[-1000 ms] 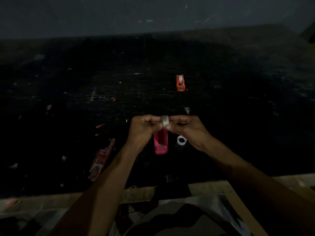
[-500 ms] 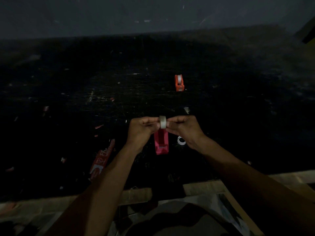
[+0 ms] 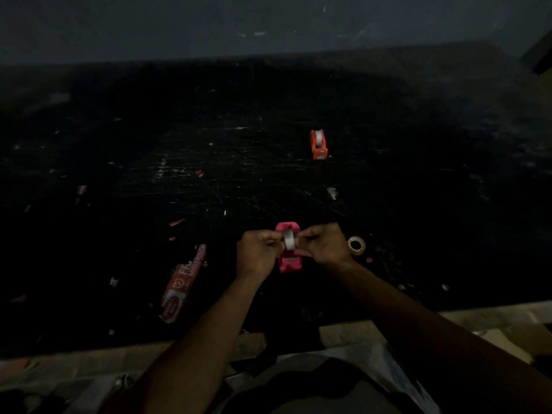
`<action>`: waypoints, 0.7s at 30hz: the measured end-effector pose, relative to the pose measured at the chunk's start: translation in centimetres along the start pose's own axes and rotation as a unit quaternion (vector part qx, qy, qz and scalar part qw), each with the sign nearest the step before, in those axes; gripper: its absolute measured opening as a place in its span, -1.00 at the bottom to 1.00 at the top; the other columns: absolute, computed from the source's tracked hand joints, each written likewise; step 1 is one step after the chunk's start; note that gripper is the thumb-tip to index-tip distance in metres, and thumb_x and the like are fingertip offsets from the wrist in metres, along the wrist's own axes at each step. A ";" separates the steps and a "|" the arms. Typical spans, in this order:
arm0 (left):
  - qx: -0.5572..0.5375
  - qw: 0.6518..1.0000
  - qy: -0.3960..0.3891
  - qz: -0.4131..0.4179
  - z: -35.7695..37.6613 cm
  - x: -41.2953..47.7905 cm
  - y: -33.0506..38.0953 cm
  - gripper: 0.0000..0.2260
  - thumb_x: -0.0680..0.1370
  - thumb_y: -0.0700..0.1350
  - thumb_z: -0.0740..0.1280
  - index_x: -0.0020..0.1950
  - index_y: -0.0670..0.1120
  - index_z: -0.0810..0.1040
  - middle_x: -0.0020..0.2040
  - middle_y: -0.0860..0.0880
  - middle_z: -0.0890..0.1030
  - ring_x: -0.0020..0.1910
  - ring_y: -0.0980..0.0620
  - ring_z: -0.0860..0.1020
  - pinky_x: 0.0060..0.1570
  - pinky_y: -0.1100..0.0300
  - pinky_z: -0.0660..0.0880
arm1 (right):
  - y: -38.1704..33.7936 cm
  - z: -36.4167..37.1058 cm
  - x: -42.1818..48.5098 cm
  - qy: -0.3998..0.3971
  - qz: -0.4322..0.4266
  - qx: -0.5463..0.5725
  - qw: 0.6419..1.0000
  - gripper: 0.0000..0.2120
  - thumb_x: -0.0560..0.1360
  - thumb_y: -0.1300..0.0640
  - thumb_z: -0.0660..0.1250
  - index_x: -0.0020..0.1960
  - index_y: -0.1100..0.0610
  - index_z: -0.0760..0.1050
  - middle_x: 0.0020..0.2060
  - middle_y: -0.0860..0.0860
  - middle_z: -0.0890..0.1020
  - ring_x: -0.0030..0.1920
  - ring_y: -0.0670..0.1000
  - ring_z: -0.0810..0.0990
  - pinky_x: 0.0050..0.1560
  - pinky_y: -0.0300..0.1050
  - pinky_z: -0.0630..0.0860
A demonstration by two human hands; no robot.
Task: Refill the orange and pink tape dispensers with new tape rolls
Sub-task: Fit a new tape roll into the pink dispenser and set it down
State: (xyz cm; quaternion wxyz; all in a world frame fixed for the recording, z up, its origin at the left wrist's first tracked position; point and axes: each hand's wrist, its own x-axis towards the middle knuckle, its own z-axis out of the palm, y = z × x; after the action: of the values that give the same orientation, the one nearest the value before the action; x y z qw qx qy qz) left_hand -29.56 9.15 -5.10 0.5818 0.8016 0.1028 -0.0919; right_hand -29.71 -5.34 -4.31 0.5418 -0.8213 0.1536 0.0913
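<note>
A small white tape roll (image 3: 289,239) is pinched between my left hand (image 3: 257,253) and my right hand (image 3: 325,244), one on each side. It hangs just over the pink tape dispenser (image 3: 289,262), which lies on the dark table (image 3: 209,150) right below my fingers. Whether the roll touches the dispenser I cannot tell. Farther back stands the orange tape dispenser (image 3: 318,144) with a white roll in it.
A pale empty tape core (image 3: 356,244) lies just right of my right hand. A red and white wrapper (image 3: 182,284) lies to the front left. Small scraps dot the table. The table's light front edge (image 3: 493,316) runs near my body.
My hands have lowered the tape roll from above the pink dispenser's far end down close over its middle. The orange dispenser has not moved.
</note>
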 end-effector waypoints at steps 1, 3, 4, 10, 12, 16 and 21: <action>0.012 1.000 0.007 0.005 0.1 -0.1 0.0 -0.78 0.39 -0.35 0.42 -0.02 -0.15 0.70 -0.10 -0.12 0.73 -0.17 0.05 0.65 0.01 0.12 0.60 | 0.1 0.1 0.0 0.000 0.005 -0.011 1.000 -0.84 0.38 0.28 0.44 -0.28 0.05 0.66 -0.30 0.13 0.69 -0.33 0.00 0.65 -0.10 0.00 0.65; 0.038 0.999 0.027 0.020 0.2 -0.3 0.1 -0.78 0.39 -0.35 0.42 -0.02 -0.15 0.71 -0.09 -0.10 0.73 -0.16 0.08 0.65 -0.05 0.22 0.57 | 0.3 0.3 0.2 0.002 0.006 -0.027 1.000 -0.78 0.36 0.23 0.46 -0.39 -0.04 0.63 -0.33 0.13 0.71 -0.29 0.08 0.70 -0.09 0.10 0.66; 0.049 0.998 0.036 0.026 0.2 -0.3 0.2 -0.79 0.40 -0.34 0.42 -0.03 -0.14 0.71 -0.10 -0.08 0.73 -0.15 0.09 0.66 -0.05 0.24 0.57 | 0.4 0.4 0.4 0.002 0.000 -0.038 0.999 -0.76 0.35 0.21 0.45 -0.42 -0.06 0.62 -0.33 0.13 0.71 -0.27 0.10 0.70 -0.10 0.13 0.65; 0.088 0.995 0.044 0.029 0.3 -0.2 0.6 -0.84 0.43 -0.31 0.43 -0.06 -0.13 0.71 -0.14 0.01 0.69 -0.20 0.17 0.61 -0.22 0.52 0.44 | -0.3 0.3 0.8 -0.008 -0.029 -0.119 0.992 -0.89 0.42 0.19 0.41 -0.09 0.12 0.68 -0.23 0.08 0.70 -0.24 -0.03 0.62 -0.13 -0.17 0.53; 0.096 0.994 0.049 0.024 0.4 -0.2 0.5 -0.84 0.43 -0.30 0.42 -0.06 -0.12 0.71 -0.13 -0.01 0.71 -0.17 0.13 0.63 -0.17 0.43 0.48 | -0.3 0.4 0.9 -0.003 -0.021 -0.129 0.991 -0.87 0.43 0.21 0.40 -0.05 0.13 0.68 -0.13 0.08 0.71 -0.12 0.00 0.65 -0.07 -0.21 0.51; 0.114 0.992 0.052 0.024 0.6 0.3 0.1 -0.84 0.42 -0.27 0.43 -0.07 -0.07 0.71 -0.10 -0.03 0.73 -0.11 0.08 0.68 -0.03 0.23 0.58 | 0.1 0.6 1.2 0.005 -0.017 -0.131 0.991 -0.87 0.42 0.23 0.40 -0.06 0.14 0.67 -0.09 0.08 0.71 -0.04 0.02 0.65 -0.04 -0.27 0.47; 0.128 0.990 0.053 0.010 0.4 0.8 -0.3 -0.80 0.39 -0.21 0.50 -0.02 -0.06 0.66 -0.06 0.00 0.70 -0.05 0.05 0.65 -0.02 0.21 0.56 | 0.7 0.7 1.7 0.035 -0.004 -0.097 0.995 -0.77 0.35 0.16 0.49 -0.01 0.13 0.59 -0.04 0.06 0.68 0.02 0.04 0.63 0.00 -0.21 0.49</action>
State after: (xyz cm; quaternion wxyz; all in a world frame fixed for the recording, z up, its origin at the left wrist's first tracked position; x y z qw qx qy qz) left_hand -28.84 8.89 -5.76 0.4689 0.8743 0.1125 -0.0563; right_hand -28.37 -5.21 -5.71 0.4542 -0.8733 0.1592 0.0747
